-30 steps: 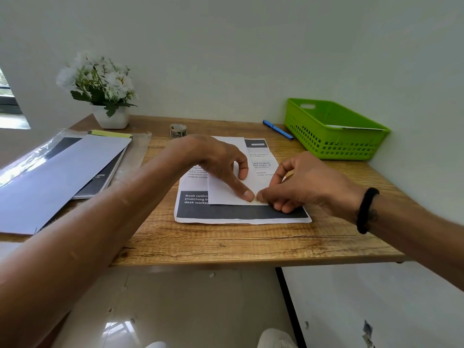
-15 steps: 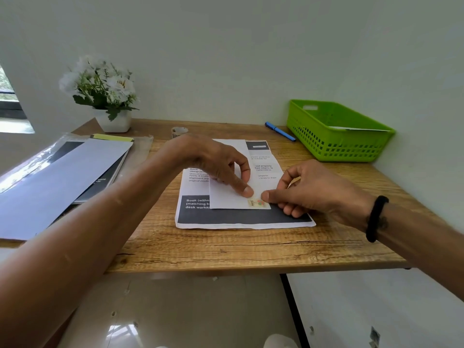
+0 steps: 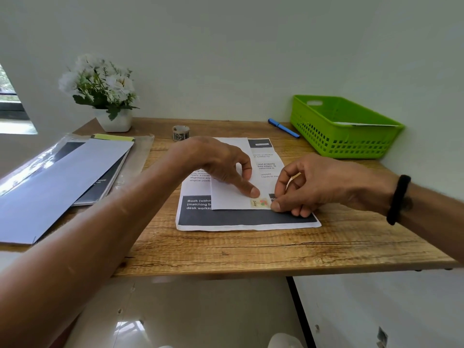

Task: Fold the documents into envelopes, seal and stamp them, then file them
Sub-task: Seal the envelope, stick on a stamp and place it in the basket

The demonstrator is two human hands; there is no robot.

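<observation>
A white envelope lies on a printed sheet with dark bands, in the middle of the wooden desk. A small colourful stamp sits at the envelope's near right corner. My left hand reaches over the envelope, and its straight index finger presses down just above the stamp. My right hand is to the right with its fingers curled. Its thumb tip touches the envelope's corner beside the stamp.
A green plastic basket with a white paper inside stands at the back right, a blue pen beside it. A small sticker roll and a flower pot are at the back. Papers in plastic sleeves lie left.
My right hand has drawn back to the right off the envelope corner, uncovering the stamp it was pressing. My left index finger has stayed on the envelope.
</observation>
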